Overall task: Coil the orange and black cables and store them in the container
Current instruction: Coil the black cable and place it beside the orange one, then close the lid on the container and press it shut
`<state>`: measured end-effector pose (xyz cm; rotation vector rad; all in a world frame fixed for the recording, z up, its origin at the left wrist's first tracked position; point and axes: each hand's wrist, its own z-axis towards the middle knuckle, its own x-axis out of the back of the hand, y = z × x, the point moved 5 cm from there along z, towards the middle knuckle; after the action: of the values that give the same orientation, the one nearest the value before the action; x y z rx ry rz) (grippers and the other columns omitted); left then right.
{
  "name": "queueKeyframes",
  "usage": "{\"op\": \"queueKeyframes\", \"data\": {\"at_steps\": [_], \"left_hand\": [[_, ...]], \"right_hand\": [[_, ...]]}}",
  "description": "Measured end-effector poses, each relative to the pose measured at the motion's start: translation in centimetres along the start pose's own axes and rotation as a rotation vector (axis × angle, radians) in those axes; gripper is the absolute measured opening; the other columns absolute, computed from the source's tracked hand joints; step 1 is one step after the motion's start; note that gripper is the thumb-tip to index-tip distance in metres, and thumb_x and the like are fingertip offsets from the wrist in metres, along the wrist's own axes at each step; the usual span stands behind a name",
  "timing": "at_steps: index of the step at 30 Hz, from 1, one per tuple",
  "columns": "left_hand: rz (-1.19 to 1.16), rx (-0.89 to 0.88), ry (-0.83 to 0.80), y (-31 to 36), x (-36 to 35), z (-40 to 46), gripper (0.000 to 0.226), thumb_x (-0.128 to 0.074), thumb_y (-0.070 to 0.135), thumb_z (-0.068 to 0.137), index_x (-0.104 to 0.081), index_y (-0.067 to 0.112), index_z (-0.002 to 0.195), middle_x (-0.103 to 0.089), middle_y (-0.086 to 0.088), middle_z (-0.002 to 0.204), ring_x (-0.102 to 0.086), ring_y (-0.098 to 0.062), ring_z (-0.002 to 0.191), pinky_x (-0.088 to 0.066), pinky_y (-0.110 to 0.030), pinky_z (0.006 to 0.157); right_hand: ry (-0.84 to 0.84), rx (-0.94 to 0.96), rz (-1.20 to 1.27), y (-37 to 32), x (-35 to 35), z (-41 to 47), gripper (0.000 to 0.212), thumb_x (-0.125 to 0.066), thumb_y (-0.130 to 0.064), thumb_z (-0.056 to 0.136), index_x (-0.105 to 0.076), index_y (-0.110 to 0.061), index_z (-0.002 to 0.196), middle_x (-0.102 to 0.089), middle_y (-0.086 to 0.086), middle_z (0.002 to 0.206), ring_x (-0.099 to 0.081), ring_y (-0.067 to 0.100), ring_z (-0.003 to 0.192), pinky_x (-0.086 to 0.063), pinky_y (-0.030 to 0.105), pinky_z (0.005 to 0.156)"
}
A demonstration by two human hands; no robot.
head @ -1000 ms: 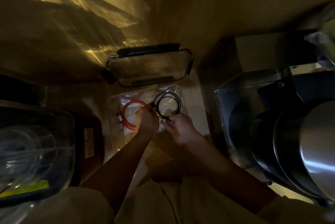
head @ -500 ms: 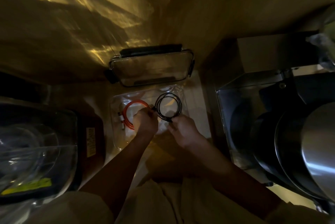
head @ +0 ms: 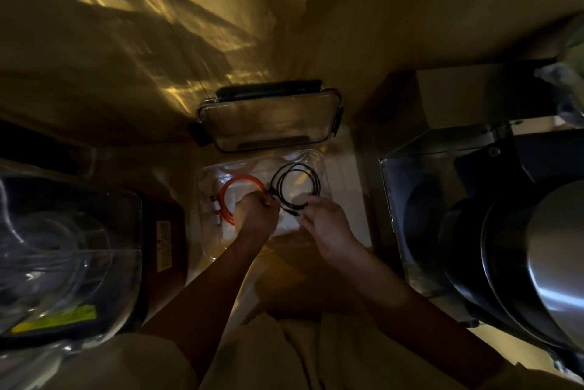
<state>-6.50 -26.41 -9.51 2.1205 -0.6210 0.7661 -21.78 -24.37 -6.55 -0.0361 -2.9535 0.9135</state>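
Note:
A clear plastic container (head: 205, 187) sits open in the middle of the dim counter. The orange cable (head: 228, 190), coiled into a ring with white plugs at its left, lies in the container's left half. The black cable (head: 297, 170) is coiled into a ring over the right half. My left hand (head: 257, 212) pinches the black coil's left side. My right hand (head: 325, 222) grips the coil's near edge, where the plug ends meet. The container's near part is hidden behind my hands.
The container's clear lid (head: 271, 118) with black latches leans against the wall behind it. Stacked clear bowls (head: 57, 250) sit at the left. A metal rack (head: 420, 149) with dark pans and a steel pot (head: 537, 263) stands at the right.
Both hands have stayed on the black coil and lowered it slightly over the container's right half. The orange coil has not moved.

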Motion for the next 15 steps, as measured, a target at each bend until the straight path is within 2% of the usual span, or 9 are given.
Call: {"op": "queueKeyframes", "data": {"at_steps": [2,4,7,9,12,15], "left_hand": [[0.008,-0.027,0.016,0.3,0.6,-0.5,0.027,-0.055,0.027,0.090,-0.064,0.013,0.068,-0.063,-0.005,0.066,-0.064,-0.024,0.069,-0.033,-0.025,0.058],[0.002,-0.113,0.057,1.0,1.4,-1.2,0.022,-0.058,0.025,0.090,-0.068,0.011,0.076,-0.070,-0.008,0.074,-0.066,-0.023,0.070,-0.036,-0.024,0.059],[0.040,-0.248,0.104,1.8,2.3,-2.2,0.021,-0.059,0.027,0.090,-0.072,0.011,0.091,-0.074,-0.007,0.087,-0.069,-0.024,0.080,-0.040,-0.024,0.063],[0.126,-0.331,0.109,2.1,2.7,-2.7,0.032,-0.054,0.038,0.088,-0.070,0.013,0.100,-0.072,-0.008,0.094,-0.067,-0.027,0.088,-0.044,-0.027,0.066],[0.259,-0.412,0.123,2.0,3.3,-3.3,0.045,-0.047,0.046,0.085,-0.067,0.015,0.112,-0.067,-0.010,0.112,-0.058,-0.030,0.110,-0.047,-0.039,0.087],[0.330,-0.442,0.131,2.2,4.4,-4.0,0.057,-0.041,0.053,0.085,-0.057,0.019,0.128,-0.051,-0.009,0.140,-0.039,-0.032,0.136,-0.033,-0.048,0.110]], "right_hand": [[0.030,0.039,-0.014,-0.2,0.1,-0.3,0.029,-0.049,-0.005,0.093,-0.065,-0.021,0.111,-0.065,0.016,0.116,-0.063,0.028,0.104,-0.050,0.041,0.095],[0.070,0.122,-0.080,-0.8,0.2,-0.9,0.031,-0.051,-0.008,0.092,-0.063,-0.019,0.119,-0.062,0.007,0.124,-0.058,0.021,0.111,-0.049,0.039,0.098],[0.071,0.274,-0.273,-1.8,-0.1,-1.8,0.037,-0.055,-0.013,0.091,-0.057,-0.020,0.128,-0.059,0.000,0.129,-0.056,0.018,0.119,-0.048,0.040,0.103],[0.062,0.355,-0.392,-2.3,-0.5,-2.2,0.038,-0.057,-0.015,0.089,-0.055,-0.023,0.127,-0.058,-0.001,0.129,-0.057,0.019,0.119,-0.049,0.039,0.101],[0.056,0.449,-0.571,-2.8,-0.7,-2.5,0.050,-0.058,-0.017,0.091,-0.046,-0.018,0.140,-0.044,0.002,0.148,-0.044,0.019,0.134,-0.038,0.032,0.111],[0.053,0.541,-0.725,-3.3,-0.8,-2.7,0.064,-0.059,-0.028,0.092,-0.033,-0.020,0.150,-0.021,-0.003,0.162,-0.019,0.015,0.149,-0.024,0.034,0.120]]}}
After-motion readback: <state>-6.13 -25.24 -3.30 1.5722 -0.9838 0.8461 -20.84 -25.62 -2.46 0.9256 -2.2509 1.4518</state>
